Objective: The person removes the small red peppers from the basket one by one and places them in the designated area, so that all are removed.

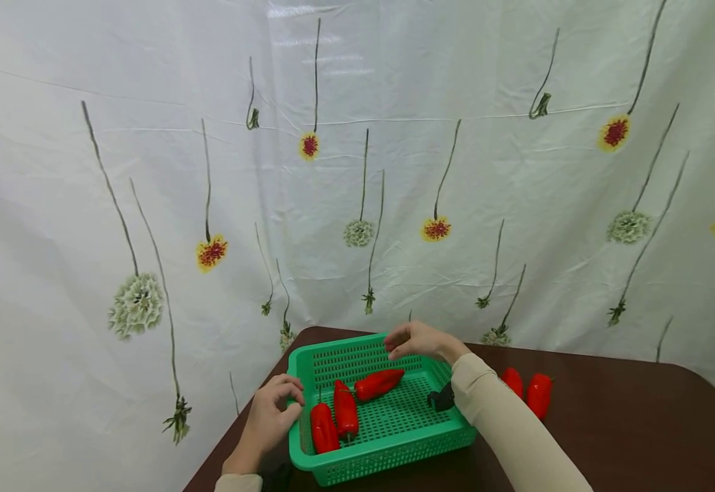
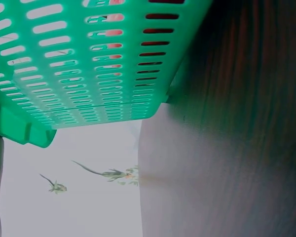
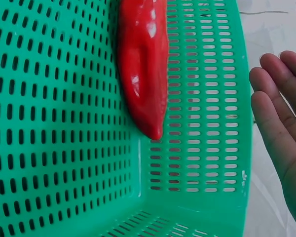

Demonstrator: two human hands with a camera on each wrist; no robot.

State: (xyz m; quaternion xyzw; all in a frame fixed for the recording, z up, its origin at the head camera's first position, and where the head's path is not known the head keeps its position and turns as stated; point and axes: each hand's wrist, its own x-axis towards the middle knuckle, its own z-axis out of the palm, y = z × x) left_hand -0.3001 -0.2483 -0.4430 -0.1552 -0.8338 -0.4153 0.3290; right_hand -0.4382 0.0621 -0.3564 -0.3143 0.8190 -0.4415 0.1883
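A green plastic basket (image 1: 394,447) with slotted walls stands on the dark table. Inside it lie three long red peppers: one by the left wall (image 1: 324,429), another beside it (image 1: 345,410), and a third (image 1: 379,385) towards the far wall. My left hand (image 1: 274,410) is at the basket's left rim, fingers curled over the edge; the left wrist view shows mainly the outer wall (image 2: 79,64). My right hand (image 1: 422,342) hovers at the far rim with nothing in it. In the right wrist view its fingers (image 3: 274,113) are extended beside the rim, near one pepper's tip (image 3: 145,74).
Two more red peppers, one (image 1: 539,395) in full view and one (image 1: 513,380) partly behind the right forearm, lie on the brown table (image 1: 634,417) right of the basket. A white flower-printed curtain (image 1: 345,273) hangs behind the table's far edge.
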